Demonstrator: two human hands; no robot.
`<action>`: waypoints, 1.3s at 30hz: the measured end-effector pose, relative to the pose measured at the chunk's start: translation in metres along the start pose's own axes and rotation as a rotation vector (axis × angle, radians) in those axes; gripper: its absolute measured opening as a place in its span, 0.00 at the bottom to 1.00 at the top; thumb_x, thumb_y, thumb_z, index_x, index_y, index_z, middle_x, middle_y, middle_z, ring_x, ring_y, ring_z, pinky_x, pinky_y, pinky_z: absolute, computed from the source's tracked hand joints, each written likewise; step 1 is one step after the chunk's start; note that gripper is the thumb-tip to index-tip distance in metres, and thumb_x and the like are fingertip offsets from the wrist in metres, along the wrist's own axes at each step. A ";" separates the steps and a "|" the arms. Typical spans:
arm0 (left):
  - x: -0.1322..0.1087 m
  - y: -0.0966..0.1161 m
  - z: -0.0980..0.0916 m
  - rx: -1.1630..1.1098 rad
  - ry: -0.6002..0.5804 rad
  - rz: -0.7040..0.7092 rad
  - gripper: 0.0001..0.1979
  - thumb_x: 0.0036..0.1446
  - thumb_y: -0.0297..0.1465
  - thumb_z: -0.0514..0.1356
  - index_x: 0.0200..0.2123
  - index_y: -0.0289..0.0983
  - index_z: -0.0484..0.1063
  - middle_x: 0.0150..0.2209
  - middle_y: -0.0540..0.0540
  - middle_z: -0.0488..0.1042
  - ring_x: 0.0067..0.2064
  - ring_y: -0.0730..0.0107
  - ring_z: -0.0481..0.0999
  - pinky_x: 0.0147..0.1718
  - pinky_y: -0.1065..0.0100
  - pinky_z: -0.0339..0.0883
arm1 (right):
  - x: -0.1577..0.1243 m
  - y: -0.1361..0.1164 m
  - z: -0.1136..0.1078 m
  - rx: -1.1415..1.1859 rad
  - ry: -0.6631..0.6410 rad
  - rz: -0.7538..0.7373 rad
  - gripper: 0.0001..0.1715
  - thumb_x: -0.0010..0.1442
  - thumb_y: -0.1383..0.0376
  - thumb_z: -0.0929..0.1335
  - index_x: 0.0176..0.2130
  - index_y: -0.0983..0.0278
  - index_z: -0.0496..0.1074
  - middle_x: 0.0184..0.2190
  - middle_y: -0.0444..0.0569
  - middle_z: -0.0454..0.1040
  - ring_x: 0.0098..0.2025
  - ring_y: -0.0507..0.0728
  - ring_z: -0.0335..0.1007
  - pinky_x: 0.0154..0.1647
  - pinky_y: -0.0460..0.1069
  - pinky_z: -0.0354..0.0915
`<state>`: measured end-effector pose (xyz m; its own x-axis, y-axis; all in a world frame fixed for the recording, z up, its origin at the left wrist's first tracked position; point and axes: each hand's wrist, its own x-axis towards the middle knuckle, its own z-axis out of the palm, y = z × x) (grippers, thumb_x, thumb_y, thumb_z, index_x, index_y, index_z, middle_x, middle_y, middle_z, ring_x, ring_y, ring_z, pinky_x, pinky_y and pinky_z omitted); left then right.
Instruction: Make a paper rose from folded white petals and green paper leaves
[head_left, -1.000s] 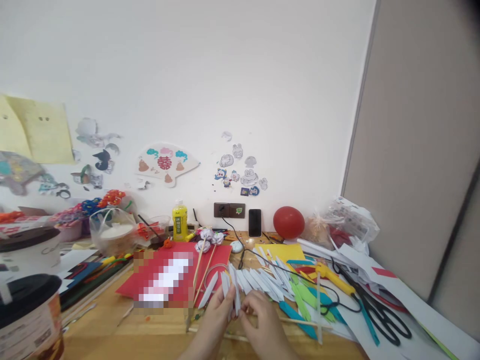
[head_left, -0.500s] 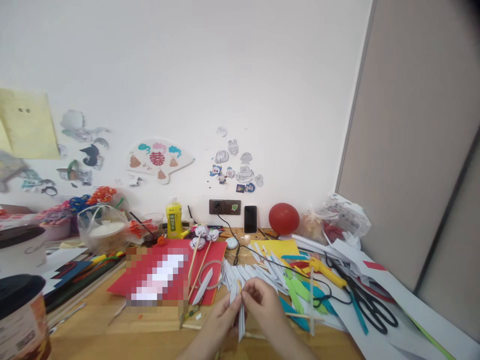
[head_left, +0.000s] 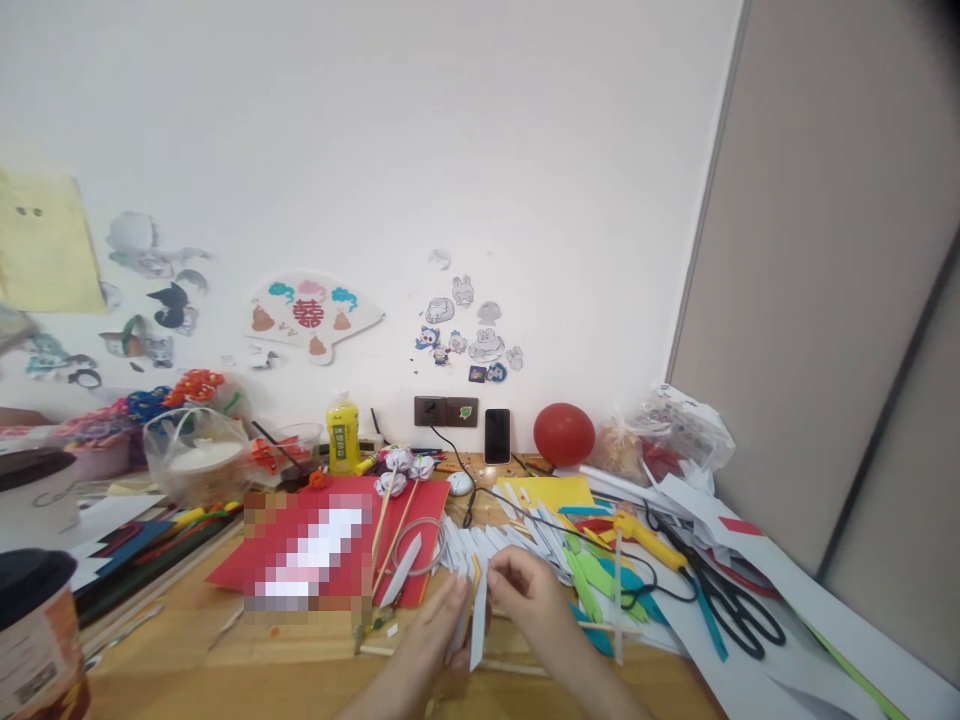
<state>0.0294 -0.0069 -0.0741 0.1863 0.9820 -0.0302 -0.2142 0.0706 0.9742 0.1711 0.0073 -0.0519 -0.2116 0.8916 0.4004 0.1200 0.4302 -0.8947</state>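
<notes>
My left hand is closed around a thin bundle of folded paper strips, white with a yellow-orange edge showing. To the right of it, my right hand pinches the upper part of a white paper strip, whose pointed lower end hangs down between the hands. A narrow gap separates this strip from the bundle. Just beyond the fingers lies a heap of white paper strips. Part of the left fingers is hidden behind the paper.
Left of my hands are red paper sheets and paper flowers on sticks. A yellow glue gun, black scissors and green strips lie to the right. Cups stand at the near left; a red balloon sits by the wall.
The white strip at my right hand has come away from the bundle, and a gap shows between them. My hands have moved slightly apart. The view has shifted a little.
</notes>
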 end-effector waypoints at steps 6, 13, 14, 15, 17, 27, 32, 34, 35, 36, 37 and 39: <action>0.004 -0.001 -0.003 0.069 -0.090 0.021 0.26 0.47 0.57 0.56 0.22 0.37 0.68 0.18 0.52 0.66 0.21 0.73 0.59 0.22 0.70 0.52 | -0.004 -0.001 0.006 -0.052 0.034 -0.032 0.10 0.55 0.60 0.64 0.26 0.63 0.66 0.21 0.42 0.66 0.24 0.52 0.65 0.27 0.46 0.61; 0.005 -0.010 0.001 -0.079 -0.207 -0.014 0.25 0.52 0.55 0.54 0.21 0.38 0.65 0.13 0.54 0.65 0.18 0.75 0.60 0.21 0.70 0.52 | -0.007 0.006 0.013 -0.083 0.115 -0.040 0.07 0.54 0.62 0.65 0.27 0.64 0.68 0.23 0.44 0.67 0.27 0.54 0.64 0.30 0.47 0.60; 0.005 -0.011 0.002 -0.113 -0.224 -0.016 0.26 0.52 0.55 0.53 0.21 0.38 0.64 0.12 0.54 0.63 0.17 0.76 0.59 0.21 0.71 0.52 | -0.008 0.006 0.014 -0.076 0.122 -0.036 0.06 0.53 0.63 0.65 0.28 0.64 0.68 0.24 0.44 0.68 0.27 0.53 0.64 0.30 0.47 0.60; 0.006 -0.012 0.003 -0.141 -0.249 -0.037 0.27 0.52 0.56 0.52 0.20 0.38 0.63 0.11 0.55 0.61 0.16 0.77 0.57 0.20 0.72 0.51 | -0.008 0.006 0.015 -0.065 0.127 -0.030 0.05 0.52 0.64 0.66 0.29 0.63 0.68 0.24 0.43 0.68 0.27 0.53 0.64 0.29 0.47 0.60; 0.005 -0.012 0.004 -0.192 -0.297 -0.088 0.29 0.49 0.60 0.50 0.20 0.39 0.61 0.09 0.58 0.56 0.12 0.80 0.51 0.16 0.73 0.46 | -0.008 0.006 0.015 -0.032 0.129 -0.015 0.04 0.51 0.64 0.67 0.30 0.63 0.68 0.24 0.42 0.67 0.27 0.53 0.63 0.29 0.46 0.59; -0.008 0.011 0.000 -0.383 -0.587 -0.371 0.25 0.46 0.56 0.58 0.21 0.40 0.61 0.06 0.62 0.51 0.09 0.83 0.40 0.11 0.76 0.38 | -0.008 0.005 0.011 0.114 0.070 -0.019 0.17 0.52 0.60 0.69 0.43 0.61 0.71 0.34 0.46 0.72 0.33 0.55 0.68 0.34 0.48 0.65; -0.009 0.008 0.007 -0.247 -0.453 -0.267 0.25 0.49 0.58 0.53 0.25 0.40 0.65 0.05 0.60 0.55 0.08 0.82 0.41 0.10 0.76 0.37 | -0.006 0.002 0.012 0.026 0.131 -0.006 0.14 0.55 0.60 0.66 0.39 0.65 0.72 0.32 0.50 0.74 0.34 0.57 0.71 0.36 0.50 0.67; -0.006 0.005 0.010 -0.160 -0.326 -0.196 0.25 0.49 0.57 0.54 0.24 0.39 0.65 0.05 0.60 0.56 0.08 0.82 0.43 0.10 0.75 0.37 | -0.002 0.003 0.006 -0.029 0.174 -0.005 0.14 0.55 0.60 0.64 0.38 0.65 0.72 0.31 0.50 0.74 0.33 0.57 0.71 0.35 0.50 0.67; -0.004 0.005 0.010 -0.136 -0.268 -0.173 0.25 0.48 0.56 0.55 0.24 0.39 0.65 0.05 0.60 0.55 0.08 0.82 0.43 0.09 0.76 0.36 | 0.001 0.005 0.001 -0.063 0.201 -0.005 0.14 0.56 0.60 0.63 0.37 0.65 0.71 0.31 0.50 0.74 0.33 0.57 0.71 0.34 0.49 0.67; -0.001 0.005 0.010 -0.127 -0.221 -0.158 0.25 0.46 0.56 0.57 0.23 0.39 0.64 0.05 0.61 0.53 0.08 0.83 0.42 0.10 0.76 0.35 | 0.004 0.007 -0.007 -0.104 0.233 -0.004 0.14 0.56 0.60 0.62 0.38 0.65 0.71 0.32 0.50 0.74 0.33 0.57 0.71 0.34 0.49 0.67; 0.002 0.006 0.008 -0.132 -0.181 -0.145 0.25 0.44 0.56 0.58 0.22 0.39 0.63 0.05 0.63 0.51 0.09 0.84 0.40 0.10 0.76 0.34 | 0.007 0.010 -0.016 -0.155 0.269 0.001 0.14 0.57 0.61 0.61 0.38 0.65 0.71 0.32 0.50 0.74 0.33 0.57 0.71 0.33 0.49 0.67; 0.009 0.009 0.002 -0.153 -0.126 -0.119 0.26 0.41 0.57 0.60 0.21 0.40 0.60 0.07 0.64 0.47 0.10 0.85 0.38 0.11 0.77 0.32 | 0.013 0.018 -0.036 -0.293 0.346 0.029 0.13 0.56 0.64 0.60 0.37 0.64 0.71 0.29 0.49 0.73 0.31 0.58 0.70 0.32 0.50 0.65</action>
<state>0.0315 0.0019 -0.0650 0.3348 0.9364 -0.1053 -0.3248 0.2196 0.9199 0.2052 0.0312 -0.0558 0.1264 0.8771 0.4633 0.4015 0.3819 -0.8325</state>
